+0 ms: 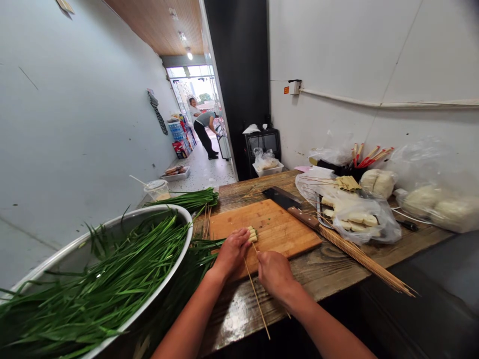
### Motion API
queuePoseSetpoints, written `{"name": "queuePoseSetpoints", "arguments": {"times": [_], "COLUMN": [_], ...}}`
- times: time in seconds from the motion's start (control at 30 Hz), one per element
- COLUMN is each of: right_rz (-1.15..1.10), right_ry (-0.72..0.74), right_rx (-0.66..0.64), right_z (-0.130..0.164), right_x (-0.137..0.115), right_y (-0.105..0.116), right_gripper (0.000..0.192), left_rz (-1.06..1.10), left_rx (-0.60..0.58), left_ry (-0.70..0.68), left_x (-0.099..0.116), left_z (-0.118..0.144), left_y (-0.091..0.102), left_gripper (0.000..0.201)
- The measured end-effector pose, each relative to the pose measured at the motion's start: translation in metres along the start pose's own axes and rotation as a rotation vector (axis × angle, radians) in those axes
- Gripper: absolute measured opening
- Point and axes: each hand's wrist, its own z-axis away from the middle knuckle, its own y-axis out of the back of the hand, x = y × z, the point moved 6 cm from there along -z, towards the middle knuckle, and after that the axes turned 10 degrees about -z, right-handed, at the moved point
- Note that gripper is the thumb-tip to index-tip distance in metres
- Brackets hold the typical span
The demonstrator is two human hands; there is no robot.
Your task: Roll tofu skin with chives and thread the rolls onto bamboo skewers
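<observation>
My left hand (235, 248) presses down on a few pale tofu-skin rolls (253, 234) with green filling, at the near edge of the wooden cutting board (239, 213). Its fingers are held together over them and hide part of them. Pinched in my right hand (275, 274) is a bamboo skewer (255, 247), its tip at the rolls. A second skewer (258, 302) runs from the rolls towards me, past the table edge. A cleaver (286, 198) with a wooden handle lies across the board's far right corner.
At left stands a large basin (190, 223) heaped with chives (130, 269); more chives (190, 199) lie behind it. Right of the board are a skewer bundle (359, 254) and a plastic bag (385, 219) around filled rolls. Two people (204, 119) stand far back near the doorway.
</observation>
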Motion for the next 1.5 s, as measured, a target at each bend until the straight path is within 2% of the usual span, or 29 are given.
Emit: {"name": "queuePoseSetpoints", "arguments": {"times": [0.37, 0.57, 0.67, 0.73, 0.8, 0.9, 1.03, 1.13, 1.23, 1.37, 1.43, 1.5], "right_rz": [0.0, -0.012, -0.03, -0.039, -0.04, -0.04, -0.034, 0.004, 0.047, 0.059, 0.047, 0.044], "right_ry": [-0.006, 0.018, 0.002, -0.013, -0.013, 0.003, 0.013, 0.021, 0.04, 0.085, 0.098, 0.067], "right_rx": [-0.007, 0.03, 0.054, 0.066, 0.073, 0.072, 0.069, 0.041, 0.022, -0.009, -0.023, 0.021], "right_z": [-0.009, -0.011, -0.011, -0.01, -0.009, -0.008, -0.006, -0.006, -0.004, 0.0, 0.002, 0.0], "right_x": [-0.002, -0.002, 0.001, 0.004, 0.006, 0.008, 0.01, 0.01, 0.006, 0.002, 0.008, 0.026], "right_y": [0.001, -0.001, -0.002, -0.003, -0.004, -0.008, -0.011, -0.012, -0.011, -0.011, -0.007, 0.007], "right_gripper": [0.028, 0.031, 0.034, 0.036, 0.037, 0.037, 0.038, 0.038, 0.038, 0.037, 0.036, 0.035], "left_rz": [-0.009, 0.028, 0.019, -0.045, -0.142, -0.256, -0.284, -0.28, -0.296, -0.315, -0.313, -0.297], "left_rx": [-0.003, -0.013, 0.041, 0.152, 0.197, 0.045, -0.205, -0.315, -0.325, -0.23, -0.184, -0.154], "left_ry": [0.004, 0.01, 0.035, 0.109, 0.196, 0.238, 0.137, 0.116, 0.142, 0.131, 0.129, 0.125], "left_x": [-0.001, -0.003, -0.007, -0.01, -0.011, 0.001, 0.028, 0.037, 0.036, 0.037, 0.037, 0.036], "left_z": [0.001, -0.001, 0.005, 0.015, 0.029, 0.047, 0.058, 0.062, 0.065, 0.068, 0.07, 0.07], "left_y": [-0.003, -0.004, 0.012, 0.03, 0.043, 0.045, 0.033, 0.025, 0.02, 0.015, 0.014, 0.014], "left_gripper": [0.029, 0.029, 0.034, 0.037, 0.039, 0.042, 0.049, 0.054, 0.059, 0.058, 0.057, 0.057]}}
